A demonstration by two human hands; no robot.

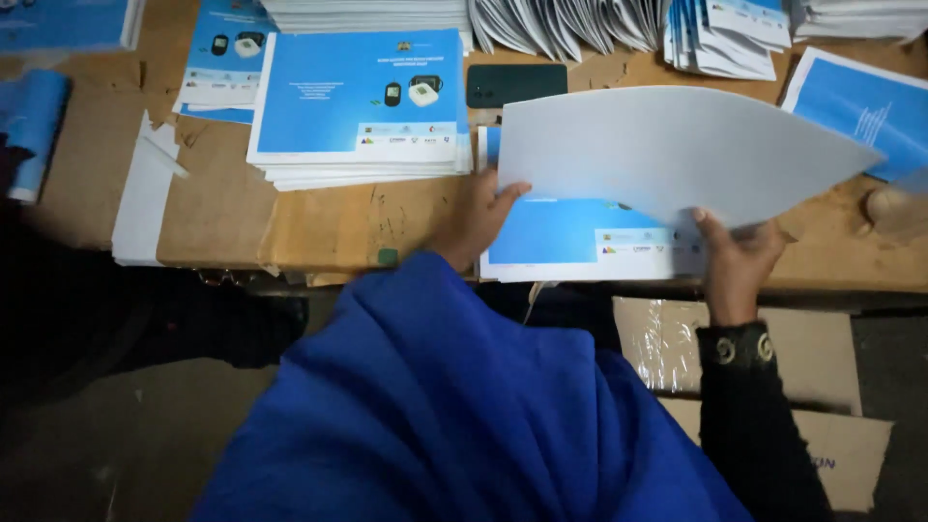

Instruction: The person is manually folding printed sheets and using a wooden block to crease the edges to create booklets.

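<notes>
Both hands on one white sheet (667,150), bowed above the blue-covered stack (570,237) at the table's near edge. Left hand (480,220) pinching the sheet's left edge, fingers mostly hidden behind paper. Right hand (737,259) gripping the lower edge, thumb on top. Stack's upper half covered by the sheet. Dark phone (516,84) just beyond the stack, partly overlapped.

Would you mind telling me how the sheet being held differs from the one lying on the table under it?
The held sheet shows a plain pale side; the lying sheet shows a blue printed face with a white strip. The held sheet is lifted and curved, gripped by the left hand and right hand; the lying sheet rests flat on the wooden table. Both look like similar large paper sheets.
</notes>
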